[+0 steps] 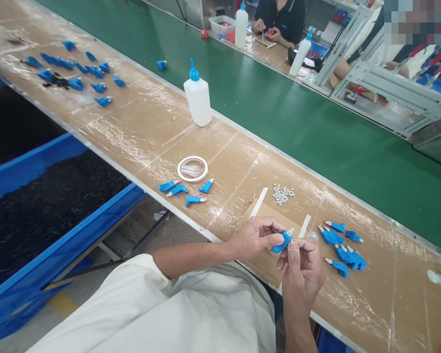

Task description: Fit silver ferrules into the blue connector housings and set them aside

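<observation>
Between thumb and fingers my left hand [259, 238] holds a small blue plastic part [282, 242] with a pale tip. My right hand [303, 267] is closed close against that part, its thumb and finger pinched; whatever is between them is too small to make out. Beneath both hands lies a piece of cardboard [259, 262] with white strips along it. A cluster of similar blue parts [340, 252] sits to the right of my right hand. Small grey pieces [282, 194] are heaped just beyond the cardboard.
A roll of white tape [193, 169] lies near several blue parts [177, 190]. A white squeeze bottle [198, 98] stands by the green conveyor belt [297, 127]. More blue parts lie far left. Blue bins [66, 245] of black pieces stand below. Across the belt, a person's hands [272, 34] work.
</observation>
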